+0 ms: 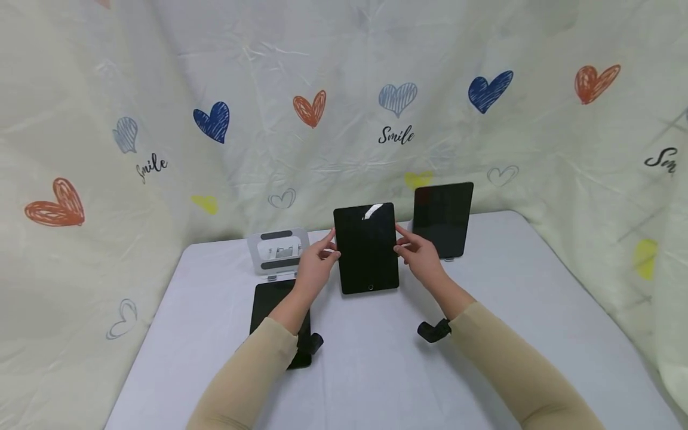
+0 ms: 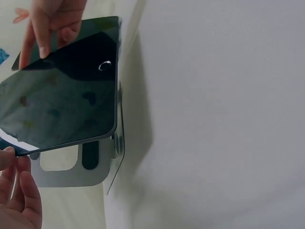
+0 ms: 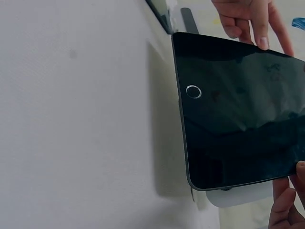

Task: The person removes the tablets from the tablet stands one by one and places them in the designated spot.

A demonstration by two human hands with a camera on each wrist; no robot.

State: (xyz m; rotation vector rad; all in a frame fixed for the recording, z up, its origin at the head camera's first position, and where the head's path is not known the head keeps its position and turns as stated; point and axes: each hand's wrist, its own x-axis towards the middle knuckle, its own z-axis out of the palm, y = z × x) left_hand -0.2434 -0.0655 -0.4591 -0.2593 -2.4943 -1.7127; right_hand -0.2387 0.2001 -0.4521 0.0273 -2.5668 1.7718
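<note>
Tablet (image 1: 366,248) is standing propped upright on the table (image 1: 376,358), both hands pinching it: left hand (image 1: 314,269) fingers gripping its left edge, right hand (image 1: 421,258) fingers its right.

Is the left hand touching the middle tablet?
Touching. In the head view the left hand has its fingertips on the left edge of the middle tablet; the right wrist view shows those fingers on that edge.

staged recording booth | heart-print backdrop cloth (image 1: 161,89) | covered table (image 1: 537,310)
</note>
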